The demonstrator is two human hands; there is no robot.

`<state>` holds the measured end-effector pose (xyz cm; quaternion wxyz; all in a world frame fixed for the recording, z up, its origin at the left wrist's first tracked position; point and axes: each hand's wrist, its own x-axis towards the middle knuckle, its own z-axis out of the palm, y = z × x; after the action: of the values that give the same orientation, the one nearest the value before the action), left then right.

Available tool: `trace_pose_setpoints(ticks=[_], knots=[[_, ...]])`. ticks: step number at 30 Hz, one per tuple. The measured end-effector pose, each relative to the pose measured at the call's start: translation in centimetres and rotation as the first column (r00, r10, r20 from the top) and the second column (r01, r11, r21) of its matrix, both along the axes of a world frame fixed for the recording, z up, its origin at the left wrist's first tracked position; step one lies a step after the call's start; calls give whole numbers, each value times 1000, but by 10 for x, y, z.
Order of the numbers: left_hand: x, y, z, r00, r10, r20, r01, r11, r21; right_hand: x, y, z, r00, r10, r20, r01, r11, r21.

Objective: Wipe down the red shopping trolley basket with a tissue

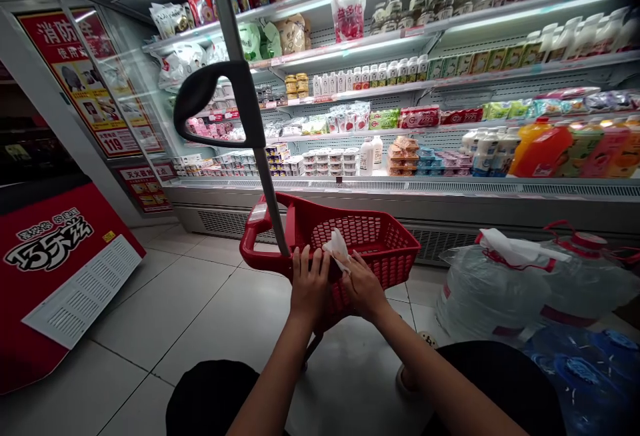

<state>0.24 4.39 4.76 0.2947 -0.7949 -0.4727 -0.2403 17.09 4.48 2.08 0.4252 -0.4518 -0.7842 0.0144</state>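
Observation:
A red plastic rolling shopping basket [385,249] with perforated walls stands in front of me. My left hand [309,289] grips its near rim, fingers hooked over the edge and thumb side toward the middle. Just to the right, my right hand [364,284] pinches a crumpled white tissue [339,247] against the same rim. The tissue sticks up above the edge between both hands. Rising from the left end of the basket is a grey pull pole [270,189] with a black loop grip [253,106], touched by neither hand.
Behind the basket runs a lit refrigerated shelf [450,189] stocked with drinks, yogurt cups and packets. A red freezer [50,289] stands at left. Large clear water jugs [500,286] and blue bottles [580,369] are on the floor at right, close to my knee.

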Motion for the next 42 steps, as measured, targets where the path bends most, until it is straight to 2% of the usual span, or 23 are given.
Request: trace_pose_setpoints(ticks=[5, 8, 10, 12, 16, 18, 21, 27, 30, 32, 34, 39, 42], knots=[[-24, 3, 6, 999, -33, 33, 35, 999, -36, 63, 13, -41, 973, -223, 64, 225, 974, -20], [-30, 4, 9, 997, -12, 82, 15, 999, -43, 87, 16, -54, 952, -300, 63, 302, 953, -17], [-29, 4, 10, 993, 7, 117, 0, 999, -55, 82, 17, -54, 943, -326, 70, 327, 945, -4], [-26, 4, 11, 990, 29, 138, -20, 998, -65, 58, 16, -48, 948, -302, 101, 301, 953, 24], [-28, 6, 12, 990, 54, 131, -44, 996, -78, -8, 12, -31, 971, -146, 192, 129, 987, 96], [-33, 8, 11, 992, 53, 115, -42, 995, -89, -25, 10, -25, 970, -94, 225, 70, 991, 112], [-38, 9, 8, 995, 61, 79, -51, 991, -123, -19, 9, -24, 962, -95, 256, 68, 991, 114], [-22, 10, -4, 995, 96, 41, -86, 978, -189, 47, 5, -42, 932, -233, 277, 216, 972, 91], [-13, 11, -8, 993, 101, 60, -87, 976, -201, 65, 1, -45, 924, -288, 250, 281, 958, 65], [-8, 11, -10, 994, 81, 69, -67, 980, -189, 63, 0, -42, 925, -311, 221, 306, 950, 57], [-3, 11, -14, 994, 67, 86, -51, 984, -170, 48, 2, -35, 931, -305, 202, 299, 952, 56], [3, 13, -24, 993, 66, 100, -51, 989, -142, -6, 9, -16, 964, -159, 213, 150, 987, 60], [-2, 15, -25, 995, 46, 83, -33, 989, -146, -9, 11, -14, 968, -133, 213, 123, 991, 60]])
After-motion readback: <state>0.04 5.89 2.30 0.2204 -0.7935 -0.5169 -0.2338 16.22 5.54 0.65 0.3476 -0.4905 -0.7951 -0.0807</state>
